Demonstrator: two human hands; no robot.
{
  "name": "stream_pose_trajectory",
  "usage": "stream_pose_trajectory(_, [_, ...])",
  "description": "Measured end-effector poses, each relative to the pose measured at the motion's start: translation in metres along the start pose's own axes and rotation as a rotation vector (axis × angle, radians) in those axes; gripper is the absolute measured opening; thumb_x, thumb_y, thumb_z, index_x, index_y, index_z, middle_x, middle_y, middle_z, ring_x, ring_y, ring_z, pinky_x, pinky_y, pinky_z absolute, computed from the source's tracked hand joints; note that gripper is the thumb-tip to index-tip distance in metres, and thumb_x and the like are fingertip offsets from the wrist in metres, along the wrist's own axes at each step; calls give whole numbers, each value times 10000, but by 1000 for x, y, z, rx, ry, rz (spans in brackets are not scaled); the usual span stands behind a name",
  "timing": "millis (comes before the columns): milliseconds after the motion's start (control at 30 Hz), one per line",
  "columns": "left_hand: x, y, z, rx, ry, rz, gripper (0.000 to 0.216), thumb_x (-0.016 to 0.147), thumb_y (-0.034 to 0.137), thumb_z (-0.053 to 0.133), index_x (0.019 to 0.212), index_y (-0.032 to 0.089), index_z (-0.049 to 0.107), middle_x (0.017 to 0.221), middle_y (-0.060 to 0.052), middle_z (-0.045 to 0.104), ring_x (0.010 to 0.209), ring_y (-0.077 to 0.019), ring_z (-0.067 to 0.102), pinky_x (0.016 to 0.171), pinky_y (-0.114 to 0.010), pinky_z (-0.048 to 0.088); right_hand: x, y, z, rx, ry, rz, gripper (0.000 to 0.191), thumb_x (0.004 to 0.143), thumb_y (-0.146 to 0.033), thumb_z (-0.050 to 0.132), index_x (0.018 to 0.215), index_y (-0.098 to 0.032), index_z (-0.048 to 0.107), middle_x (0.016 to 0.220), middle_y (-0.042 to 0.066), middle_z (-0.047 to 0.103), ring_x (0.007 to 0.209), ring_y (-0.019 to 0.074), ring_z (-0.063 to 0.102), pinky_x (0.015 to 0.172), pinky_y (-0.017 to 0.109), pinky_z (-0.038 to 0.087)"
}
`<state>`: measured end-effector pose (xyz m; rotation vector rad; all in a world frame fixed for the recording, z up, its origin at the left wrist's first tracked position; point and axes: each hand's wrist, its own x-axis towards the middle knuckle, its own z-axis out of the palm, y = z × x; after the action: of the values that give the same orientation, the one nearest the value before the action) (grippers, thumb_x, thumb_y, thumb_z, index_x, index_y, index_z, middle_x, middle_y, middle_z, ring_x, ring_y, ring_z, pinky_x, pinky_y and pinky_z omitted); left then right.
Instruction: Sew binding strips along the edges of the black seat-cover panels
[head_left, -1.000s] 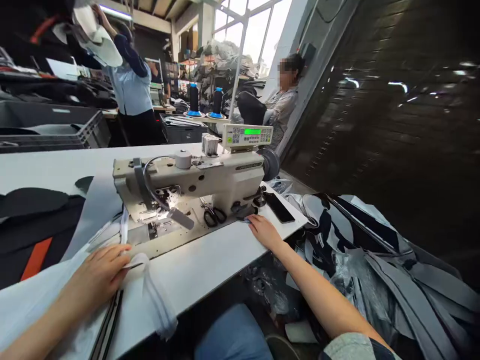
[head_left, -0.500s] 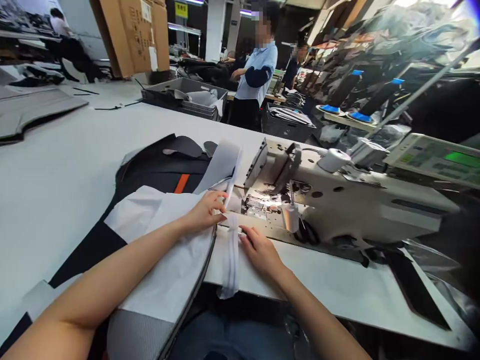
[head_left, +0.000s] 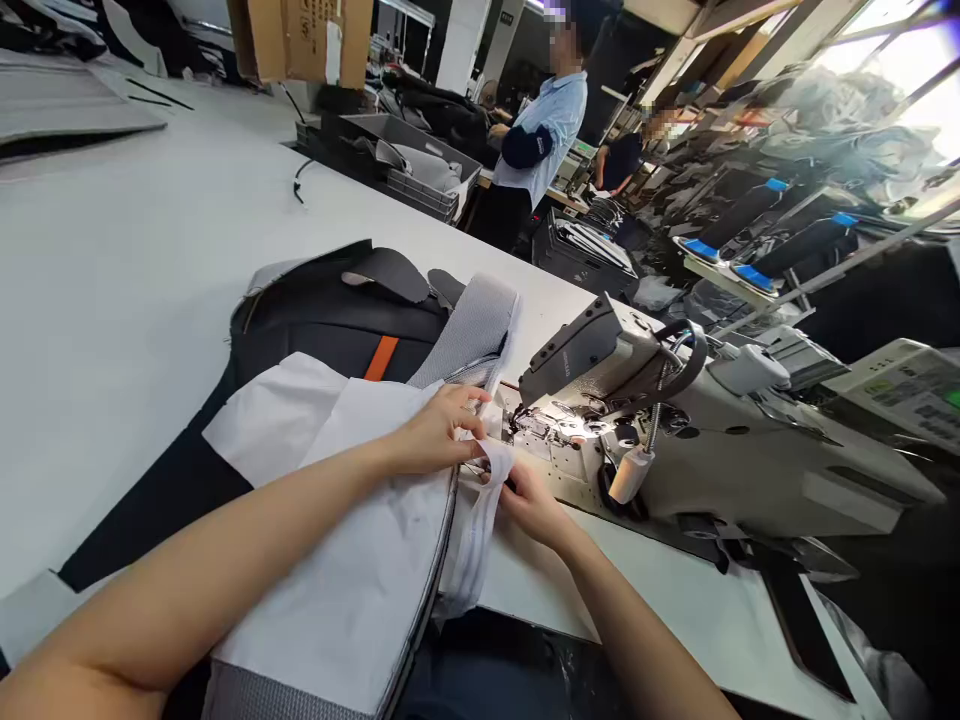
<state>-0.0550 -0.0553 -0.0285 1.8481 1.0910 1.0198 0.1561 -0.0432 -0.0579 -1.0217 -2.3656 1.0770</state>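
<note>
A dark fabric panel (head_left: 315, 345) with an orange tab (head_left: 381, 358) lies on the table, partly covered by white lining fabric (head_left: 360, 570). My left hand (head_left: 442, 430) rests on its edge, thumb and fingers pinching a white binding strip (head_left: 474, 530). The strip loops up between both hands and hangs down toward the table's front edge. My right hand (head_left: 529, 495) is closed at the right side of that loop, its fingertips partly hidden behind the strip. Just beyond my fingers is the lit needle area of a sewing machine (head_left: 720, 450).
A grey crate (head_left: 442, 185) with cloth pieces and a cardboard box (head_left: 307, 40) stand at the back. A person in a light blue shirt (head_left: 551, 120) stands behind the table. Blue-tipped dark thread cones (head_left: 750, 220) sit on a rack at right. Scissors-like black handles are near the machine.
The view has turned, so the machine appears further right and tilted. My right hand has lifted the strip into a loop next to my left hand, which stays on the fabric edge.
</note>
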Motion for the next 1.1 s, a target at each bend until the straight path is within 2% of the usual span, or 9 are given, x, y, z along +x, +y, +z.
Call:
stream_pose_trajectory(100, [0,1,0,-15,10,9,47,744,230,682,720,204,714,1323,-68,489,1279,-277,346,927,-384,453,4,-1,0,1,-16,-33,151,860,-254,452,913,-192,580,924,53,647,875,215,587,797,345,477])
stream_pose_trajectory(433, [0,-1,0,-3,27,21,16,729,209,703,719,201,713,1294,-62,505,1250,-266,394,990,-398,412,1,-3,6,-4,42,-37,164,872,-280,447,870,-180,577,826,43,612,799,199,570,749,328,476])
stream_pose_trajectory(667, [0,-5,3,-9,8,28,40,724,223,708,689,203,705,1291,-59,503,1259,-281,377,852,-347,487,1,-4,7,-40,54,-1,161,877,-302,448,865,-190,562,870,55,636,812,211,577,740,339,488])
stream_pose_trajectory(900, [0,-7,3,5,4,34,38,725,220,720,692,204,711,1298,-60,508,1264,-285,384,990,-416,416,11,-13,16,-105,-4,1,184,883,-318,424,800,-200,537,816,45,641,794,212,579,718,342,494])
stream_pose_trajectory(1100, [0,-7,5,-6,7,20,37,707,185,714,673,194,702,1290,-71,510,1256,-280,391,968,-408,429,10,-10,16,-240,-32,0,192,884,-306,395,805,-209,542,817,59,645,775,224,579,702,349,473])
